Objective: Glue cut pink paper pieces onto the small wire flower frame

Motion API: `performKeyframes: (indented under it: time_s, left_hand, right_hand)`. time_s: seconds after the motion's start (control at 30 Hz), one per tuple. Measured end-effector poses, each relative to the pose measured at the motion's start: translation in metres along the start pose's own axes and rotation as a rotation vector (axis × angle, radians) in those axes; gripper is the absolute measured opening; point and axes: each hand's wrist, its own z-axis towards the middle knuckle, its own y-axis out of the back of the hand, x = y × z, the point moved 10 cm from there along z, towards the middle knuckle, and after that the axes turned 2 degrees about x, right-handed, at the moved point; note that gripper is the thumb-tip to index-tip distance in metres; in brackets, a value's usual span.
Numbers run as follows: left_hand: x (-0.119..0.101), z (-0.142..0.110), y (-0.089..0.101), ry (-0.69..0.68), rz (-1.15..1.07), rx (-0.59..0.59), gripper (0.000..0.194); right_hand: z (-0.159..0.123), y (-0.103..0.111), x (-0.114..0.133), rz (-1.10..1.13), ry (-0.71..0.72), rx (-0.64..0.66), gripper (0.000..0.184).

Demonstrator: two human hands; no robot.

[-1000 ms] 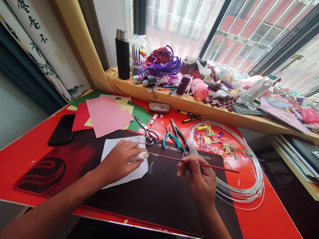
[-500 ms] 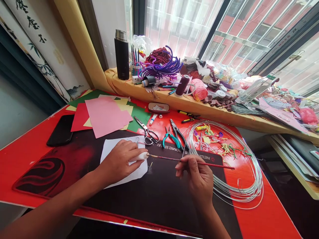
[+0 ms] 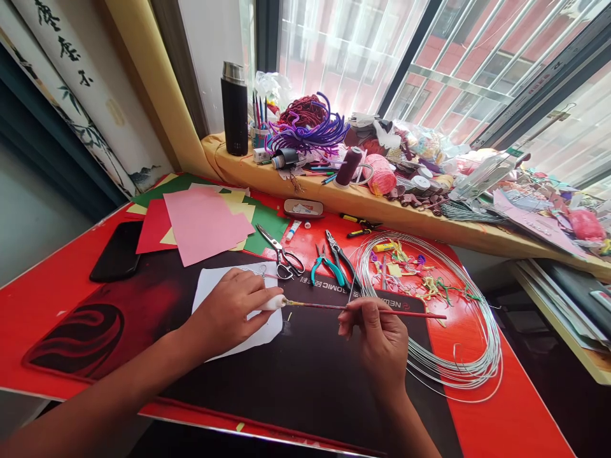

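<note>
My left hand (image 3: 232, 305) is closed around a small white bottle (image 3: 273, 303), lying sideways with its narrow end to the right. Between the thumb and fingers of my right hand (image 3: 375, 331) is a thin paintbrush (image 3: 319, 306) with a red handle. The brush's tip meets the bottle's narrow end; whether it is inside cannot be made out. Under my left hand lies a sheet of white paper (image 3: 205, 286), and a thin metal piece (image 3: 263, 271) shows just behind the fingers. Scissors (image 3: 281, 254) lie beyond the paper.
A black desk mat (image 3: 305, 394) covers part of the red table. Pliers with teal handles (image 3: 329, 270) and a wire coil (image 3: 489, 346) lie to the right. Coloured paper (image 3: 205, 222) and a phone (image 3: 116, 251) are at left. A thermos (image 3: 234, 111) stands on the crowded sill.
The brush tip has shifted slightly at the bottle's end, and the far end of its handle sits a little higher and further left. Both hands keep their hold.
</note>
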Motion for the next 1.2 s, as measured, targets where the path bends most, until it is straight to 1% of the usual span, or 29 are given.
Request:
performKeyframes:
  time_s: [0.17, 0.37, 0.53, 0.7, 0.83, 0.93, 1.03, 1.1, 1.13, 1.2]
  left_hand:
    - [-0.006, 0.0, -0.004, -0.049, 0.066, 0.005, 0.022]
    - [-0.007, -0.003, -0.011, -0.049, 0.069, 0.014, 0.024]
    - [-0.008, -0.004, -0.007, -0.064, 0.096, 0.006, 0.025]
    - [-0.009, 0.001, -0.004, -0.087, 0.192, 0.032, 0.025]
    - [-0.006, 0.002, -0.003, -0.082, 0.214, 0.031, 0.025]
    - [0.006, 0.004, -0.002, -0.028, 0.168, 0.037, 0.024]
    - [0.031, 0.014, 0.0, 0.078, 0.046, 0.033, 0.023]
    - [0.052, 0.028, -0.002, 0.18, -0.078, 0.043, 0.024]
    - [0.064, 0.037, -0.006, 0.248, -0.14, 0.059, 0.026]
    - [0.087, 0.057, -0.02, 0.394, -0.263, 0.114, 0.032]
  right_hand:
    - [-0.001, -0.005, 0.0, 0.016, -0.02, 0.005, 0.039]
    - [0.001, -0.006, 0.001, -0.002, -0.026, -0.012, 0.039]
    - [-0.001, -0.005, 0.004, -0.071, 0.022, 0.007, 0.037]
    - [-0.005, -0.006, 0.008, -0.125, 0.064, 0.039, 0.033]
    - [-0.008, -0.008, 0.009, -0.131, 0.062, 0.047, 0.032]
    - [-0.007, -0.004, 0.008, -0.104, 0.038, 0.019, 0.034]
    - [-0.006, 0.004, 0.004, -0.069, 0.015, -0.035, 0.036]
    - [-0.007, 0.01, -0.001, -0.028, -0.004, -0.065, 0.038]
    - [-0.008, 0.012, -0.004, -0.005, -0.017, -0.075, 0.038]
    - [-0.012, 0.016, -0.01, 0.035, -0.042, -0.091, 0.039]
